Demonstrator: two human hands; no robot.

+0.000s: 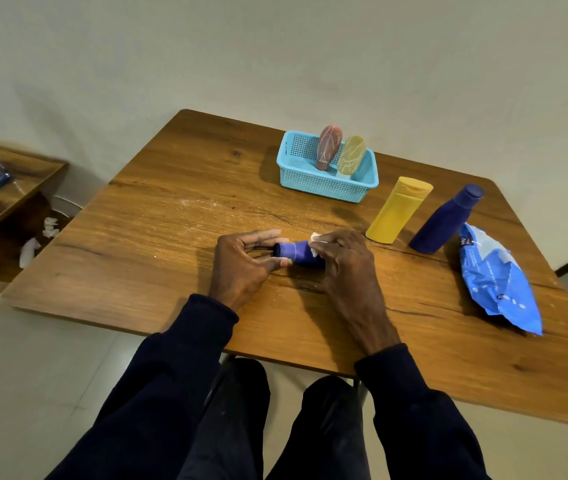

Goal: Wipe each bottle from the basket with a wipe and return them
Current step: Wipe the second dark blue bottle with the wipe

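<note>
Dark sleeves point(199, 341) led up to both hands at the middle of the table point(171, 209), where the small purple bottle point(296, 251) lay on its side, long axis running left to right between them. The left hand point(244, 261) pinched its cap end; the right hand point(343, 259) curled over the other end, clamping the wipe point(316, 237) against it, nearer the basket point(327, 188).

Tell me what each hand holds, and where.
Left hand pinches the small purple bottle at its cap end; right hand grips a wipe around its other end.
</note>
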